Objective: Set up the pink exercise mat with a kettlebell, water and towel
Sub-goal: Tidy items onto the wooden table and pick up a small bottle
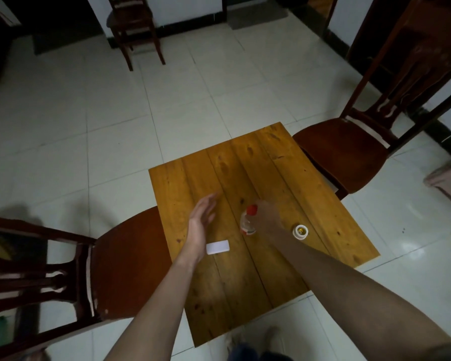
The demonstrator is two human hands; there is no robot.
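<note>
A clear water bottle [248, 222] with a red cap stands upright near the middle of a small wooden table [284, 165]. My right hand [268, 217] is against the bottle's right side, fingers curled round it. My left hand [203, 212] hovers over the table left of the bottle, fingers straight, holding nothing. No pink mat, kettlebell or towel is in view.
A small white block [218, 248] lies on the table by my left wrist. A white lamp socket [300, 231] sits right of the bottle. Dark wooden chairs stand at the left [115, 269], right [349, 152] and far back [133, 24]. White tiled floor surrounds the table.
</note>
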